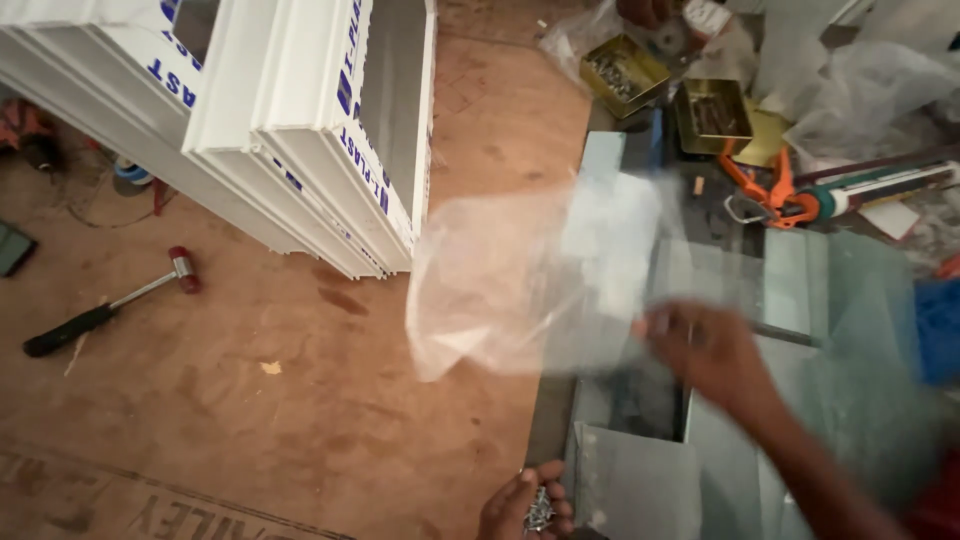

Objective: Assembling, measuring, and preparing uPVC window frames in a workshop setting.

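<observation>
the right hand [700, 350] is raised over the cluttered worktop [640, 480], blurred, its fingers pinched on the edge of a clear plastic bag [510, 285]; the bag hangs open and spreads leftward, in the air, between the worktop and the stack of white profiles [330, 130]; the left hand [525, 505] sits low at the bottom edge of the view, cupped palm up and half closed around a small heap of screws [538, 512], just beside the near edge of the worktop; pale grey-green panels [800, 280] lie flat across the worktop under and beyond the right hand; farther back stand two open yellow tins [625, 72] with small metal parts in them, one just left of the other, amid crumpled plastic sheeting [870, 90]; an orange caulking gun [790, 200] lies to the right of the tins, its tube running toward the right edge; on the brown floor [250, 400] to the left, well apart from both hands, lies a hammer [110, 305] with a black handle and a red head; the white profiles with blue lettering stand stacked at an angle across the upper left.
</observation>
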